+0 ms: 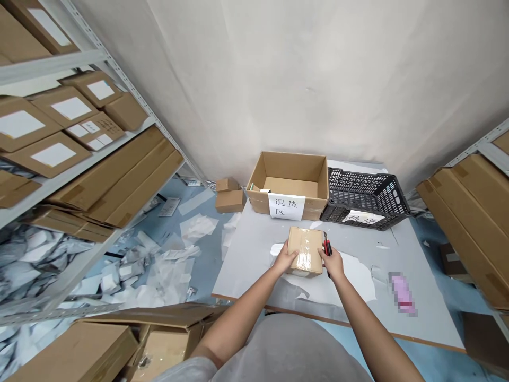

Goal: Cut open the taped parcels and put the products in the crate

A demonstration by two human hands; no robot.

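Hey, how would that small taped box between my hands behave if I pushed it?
The small taped box is probably stiff: its edges look straight. It seems unlikely to roll, with its flat sides and squat shape. The glossy tape on top may be slippery.

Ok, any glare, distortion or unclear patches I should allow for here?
Head view: glare whitens the clear tape on the small box; head view: wide-angle stretch slants the left shelving; head view: the pink item is pixelated beyond telling.

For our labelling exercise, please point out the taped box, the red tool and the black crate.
Taped box point(305, 248), head view: its taped top.
Red tool point(327, 247), head view: its red part.
Black crate point(338, 213), head view: its front wall.
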